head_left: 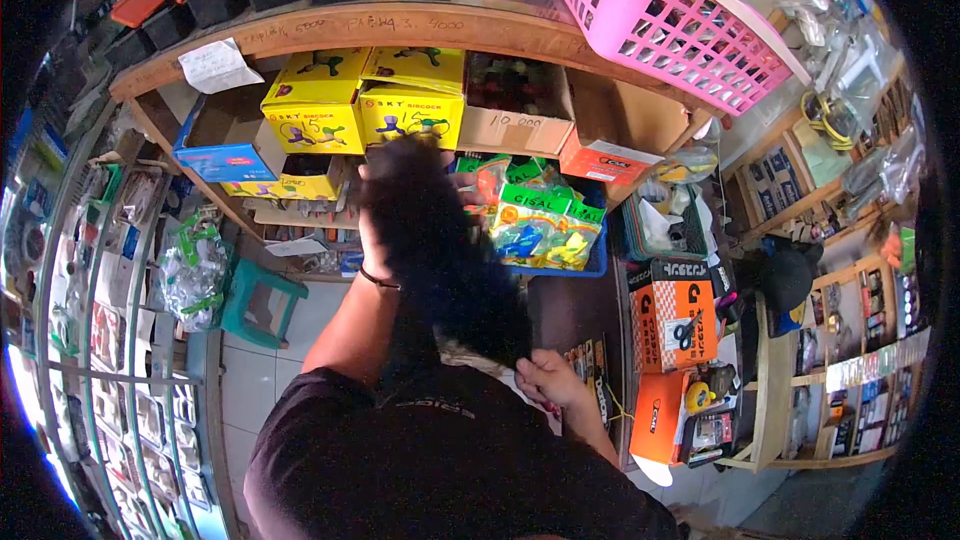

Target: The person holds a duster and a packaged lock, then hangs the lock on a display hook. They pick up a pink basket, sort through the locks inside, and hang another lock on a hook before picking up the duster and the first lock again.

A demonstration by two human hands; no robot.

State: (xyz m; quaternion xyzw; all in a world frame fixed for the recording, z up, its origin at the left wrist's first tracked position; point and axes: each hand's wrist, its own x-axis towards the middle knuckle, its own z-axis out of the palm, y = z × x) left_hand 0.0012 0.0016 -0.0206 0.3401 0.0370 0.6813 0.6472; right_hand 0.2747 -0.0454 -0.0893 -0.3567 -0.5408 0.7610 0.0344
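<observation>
The head camera looks down over the person's black shirt at a crowded shop shelf. The left hand [385, 225] is raised in front of the shelf, a thin dark band on its wrist; it closes on the top of a dark, blurred, shaggy bundle [445, 260], though the fingers themselves are mostly hidden behind it. The bundle hangs slanting down and to the right, from the shelf's level to the person's chest. The right hand [548, 380] is low, near the chest, fingers curled together on the bundle's lower end.

Just behind the bundle's upper end stand yellow cardboard boxes [355, 105] printed with tap pictures, stacked in a wooden shelf compartment [300, 32]. To the right of the bundle, a blue tray holds clear plastic packets with green header cards [545, 220]. Above, on the shelf top, a pink plastic lattice basket [665, 15] lies tilted. Further right, orange cardboard boxes [672, 315] stand stacked near the right hand. Left of the person, a small teal plastic stool [258, 300] stands on the white tiled floor, beside a curved wire rack of small packeted goods [110, 340].
</observation>
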